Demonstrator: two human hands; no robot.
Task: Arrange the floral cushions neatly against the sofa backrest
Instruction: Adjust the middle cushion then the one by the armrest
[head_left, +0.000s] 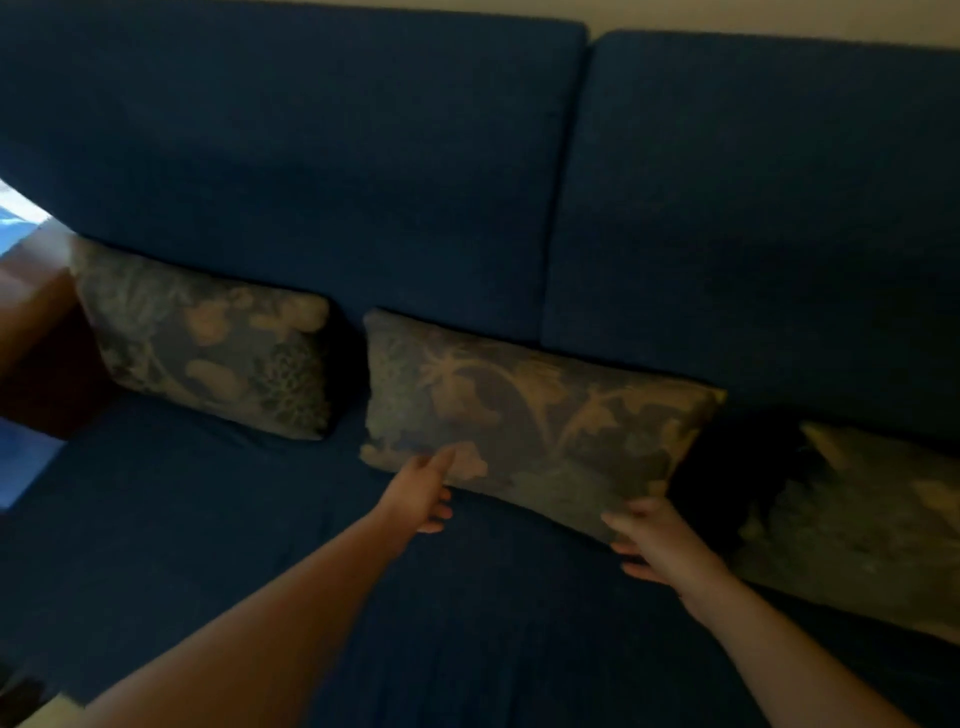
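Against the backrest (322, 156), both hands' fingers (left (421, 493); right (657, 540)) pinch the middle cushion's (530, 415) lower edge.

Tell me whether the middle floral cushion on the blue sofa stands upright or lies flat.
Upright, leaning back: the middle floral cushion has its top edge against the blue sofa backrest, both hands at its lower edge.

place: home living room | signs: blue sofa (311, 182), floral cushions (519, 415)

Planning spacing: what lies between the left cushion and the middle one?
Head view: only bare blue sofa seat and shadow between the left cushion and the middle cushion; they sit apart.
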